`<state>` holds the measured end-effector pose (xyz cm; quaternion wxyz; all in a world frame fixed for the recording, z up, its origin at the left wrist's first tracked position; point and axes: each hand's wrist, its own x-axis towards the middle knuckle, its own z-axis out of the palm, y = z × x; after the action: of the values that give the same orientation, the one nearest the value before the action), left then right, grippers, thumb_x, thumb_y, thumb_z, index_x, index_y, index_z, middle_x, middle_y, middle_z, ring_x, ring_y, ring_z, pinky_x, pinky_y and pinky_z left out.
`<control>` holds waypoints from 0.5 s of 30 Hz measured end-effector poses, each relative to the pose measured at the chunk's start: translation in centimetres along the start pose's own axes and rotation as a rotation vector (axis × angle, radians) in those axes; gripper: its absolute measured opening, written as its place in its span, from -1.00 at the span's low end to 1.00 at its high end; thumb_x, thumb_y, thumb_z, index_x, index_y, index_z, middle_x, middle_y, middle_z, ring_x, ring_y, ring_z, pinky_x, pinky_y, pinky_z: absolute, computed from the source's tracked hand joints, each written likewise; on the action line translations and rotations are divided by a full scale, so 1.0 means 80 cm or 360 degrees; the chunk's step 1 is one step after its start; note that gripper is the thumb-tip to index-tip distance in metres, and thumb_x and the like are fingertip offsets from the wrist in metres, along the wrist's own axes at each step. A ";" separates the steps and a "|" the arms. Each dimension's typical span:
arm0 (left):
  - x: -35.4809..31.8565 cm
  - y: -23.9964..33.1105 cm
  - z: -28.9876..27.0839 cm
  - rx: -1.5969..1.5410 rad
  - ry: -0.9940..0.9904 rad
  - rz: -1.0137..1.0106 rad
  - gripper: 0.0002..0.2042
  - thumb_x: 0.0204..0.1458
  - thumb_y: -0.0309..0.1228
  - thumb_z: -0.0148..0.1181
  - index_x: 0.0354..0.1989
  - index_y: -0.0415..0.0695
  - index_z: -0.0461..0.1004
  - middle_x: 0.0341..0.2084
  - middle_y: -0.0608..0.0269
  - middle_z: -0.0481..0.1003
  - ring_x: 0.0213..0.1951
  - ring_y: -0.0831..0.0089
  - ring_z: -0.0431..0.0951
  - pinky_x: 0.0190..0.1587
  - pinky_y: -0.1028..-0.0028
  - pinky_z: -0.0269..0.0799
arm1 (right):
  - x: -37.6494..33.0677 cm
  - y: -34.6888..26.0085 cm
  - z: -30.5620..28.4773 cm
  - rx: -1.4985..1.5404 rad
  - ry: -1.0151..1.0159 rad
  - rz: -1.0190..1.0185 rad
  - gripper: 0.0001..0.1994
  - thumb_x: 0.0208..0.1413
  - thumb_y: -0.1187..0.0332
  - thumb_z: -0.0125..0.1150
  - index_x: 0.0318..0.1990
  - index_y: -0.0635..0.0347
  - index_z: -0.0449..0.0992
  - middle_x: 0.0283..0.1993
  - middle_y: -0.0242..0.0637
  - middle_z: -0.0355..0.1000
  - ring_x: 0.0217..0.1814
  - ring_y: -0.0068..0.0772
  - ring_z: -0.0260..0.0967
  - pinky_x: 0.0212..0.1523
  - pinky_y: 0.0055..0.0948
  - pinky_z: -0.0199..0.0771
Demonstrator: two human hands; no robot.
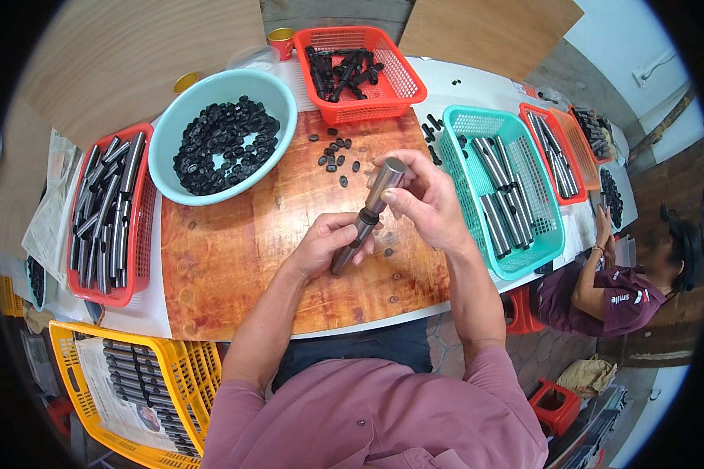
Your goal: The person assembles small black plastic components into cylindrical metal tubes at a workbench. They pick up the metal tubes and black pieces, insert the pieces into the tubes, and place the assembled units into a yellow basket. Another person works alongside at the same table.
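My left hand [321,244] is closed around the lower part of a dark grey metal tube [343,260], which is tilted over the wooden board [242,266]. Above it, my right hand [430,205] grips a grey metal cylinder [388,181] between thumb and fingers. The two pieces meet end to end at a black collar [368,216]; how far one sits inside the other is hidden. Just beyond my hands, several small black oval plastic pieces [343,180] lie loose on the board.
A light blue basin [160,168] of black pieces stands left. Red baskets [143,258] [411,74] hold tubes and black parts. At right is a green basket [551,227] with tubes. A yellow crate [199,367] of tubes sits low left. Another person [610,297] works far right.
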<state>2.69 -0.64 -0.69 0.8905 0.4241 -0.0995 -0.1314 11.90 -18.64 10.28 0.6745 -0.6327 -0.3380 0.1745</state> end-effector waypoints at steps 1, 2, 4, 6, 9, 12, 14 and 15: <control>0.000 -0.001 0.001 -0.0029 -0.0003 -0.0010 -0.54 0.27 -0.14 0.16 0.07 -0.36 0.49 -0.34 0.17 0.57 -0.42 0.53 0.52 -0.30 0.56 0.44 | 0.000 0.000 -0.001 0.0012 0.0003 0.0014 -0.64 0.22 0.48 0.26 0.14 0.31 0.39 -0.20 -0.37 0.50 -0.32 -0.72 0.38 -0.37 -0.68 0.40; 0.000 -0.001 0.002 -0.0058 -0.0005 -0.0019 -0.54 0.27 -0.13 0.16 0.07 -0.36 0.49 -0.35 0.17 0.57 -0.43 0.53 0.52 -0.31 0.56 0.44 | 0.000 0.000 -0.002 0.0024 0.0007 0.0028 -0.64 0.22 0.48 0.26 0.14 0.30 0.39 -0.21 -0.38 0.50 -0.32 -0.72 0.39 -0.37 -0.68 0.39; 0.001 -0.003 0.003 -0.0078 -0.0035 -0.0005 -0.52 0.27 -0.12 0.17 0.08 -0.36 0.49 -0.35 0.18 0.57 -0.43 0.53 0.52 -0.32 0.56 0.43 | -0.002 0.000 -0.002 0.0041 0.0024 0.0051 -0.65 0.21 0.48 0.26 0.13 0.30 0.39 -0.21 -0.38 0.50 -0.31 -0.72 0.39 -0.36 -0.68 0.39; 0.003 -0.005 0.002 -0.0076 -0.0044 0.0002 -0.51 0.26 -0.11 0.17 0.09 -0.37 0.49 -0.35 0.18 0.57 -0.43 0.53 0.52 -0.32 0.57 0.43 | -0.003 0.001 -0.001 0.0050 0.0045 0.0064 -0.66 0.21 0.49 0.27 0.12 0.30 0.40 -0.20 -0.37 0.50 -0.30 -0.72 0.40 -0.36 -0.68 0.39; 0.002 -0.007 0.002 -0.0041 -0.0028 0.0001 -0.50 0.25 -0.11 0.18 0.09 -0.38 0.49 -0.35 0.17 0.57 -0.44 0.53 0.52 -0.32 0.57 0.43 | -0.007 0.000 -0.001 -0.0029 0.0056 0.0063 -0.65 0.20 0.49 0.28 0.12 0.29 0.39 -0.19 -0.38 0.50 -0.29 -0.73 0.40 -0.34 -0.68 0.42; 0.001 -0.008 0.000 -0.0022 -0.0023 -0.0011 -0.51 0.24 -0.13 0.19 0.08 -0.38 0.49 -0.35 0.16 0.58 -0.43 0.52 0.52 -0.32 0.56 0.43 | -0.010 0.006 -0.001 -0.0009 0.0039 0.0015 -0.64 0.19 0.49 0.30 0.12 0.30 0.39 -0.18 -0.37 0.50 -0.27 -0.72 0.41 -0.30 -0.67 0.45; 0.000 -0.007 0.000 -0.0025 -0.0025 -0.0018 -0.52 0.23 -0.14 0.20 0.07 -0.39 0.50 -0.35 0.15 0.58 -0.42 0.52 0.52 -0.31 0.54 0.44 | -0.011 0.008 -0.001 -0.0003 0.0060 -0.0017 -0.64 0.20 0.47 0.30 0.11 0.31 0.39 -0.19 -0.34 0.50 -0.27 -0.70 0.43 -0.31 -0.67 0.46; 0.000 -0.007 0.000 -0.0030 -0.0025 0.0001 -0.51 0.22 -0.14 0.21 0.07 -0.39 0.50 -0.35 0.14 0.58 -0.41 0.51 0.53 -0.31 0.53 0.44 | -0.011 0.008 -0.001 0.0002 0.0066 -0.0035 -0.64 0.20 0.46 0.31 0.10 0.31 0.39 -0.19 -0.33 0.51 -0.28 -0.68 0.44 -0.32 -0.67 0.47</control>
<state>2.61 -0.94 -1.13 0.8936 0.4148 -0.1053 -0.1354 11.43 -19.17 9.42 0.6837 -0.6320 -0.3308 0.1542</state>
